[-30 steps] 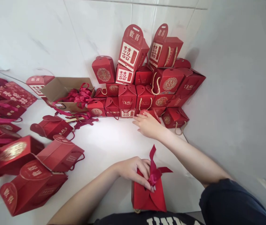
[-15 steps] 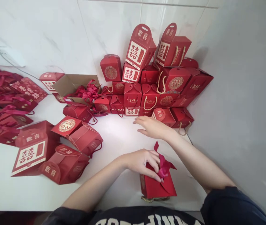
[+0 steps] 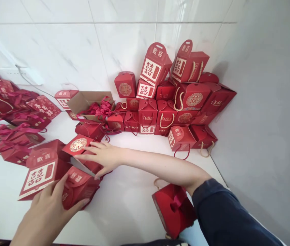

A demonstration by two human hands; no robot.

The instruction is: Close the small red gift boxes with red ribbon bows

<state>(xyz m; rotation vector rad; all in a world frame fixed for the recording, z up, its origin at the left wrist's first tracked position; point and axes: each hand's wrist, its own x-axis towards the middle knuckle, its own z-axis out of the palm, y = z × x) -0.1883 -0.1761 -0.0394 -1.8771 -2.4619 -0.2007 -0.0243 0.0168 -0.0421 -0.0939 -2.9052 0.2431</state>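
My left hand spreads its fingers and thumb over a red gift box with a rounded flap, at the lower left. It seems to touch the box without closing on it. Reaching across to the left, my right hand is open, fingers stretched over another red gift box that it partly covers. Beside them stand a large red box with a white label and a box with a gold round pattern. Under my right arm sits a red box with a pink ribbon; the sleeve hides part of it.
Stacked red gift boxes with cord handles line the tiled wall. An open cardboard carton holds pink ribbon bows. More ribboned boxes stand at far left. A grey wall bounds the right side of the white table.
Both hands have moved left to the boxes there. My left hand has let go of the ribboned box, which now sits turned slightly. The view has shifted.
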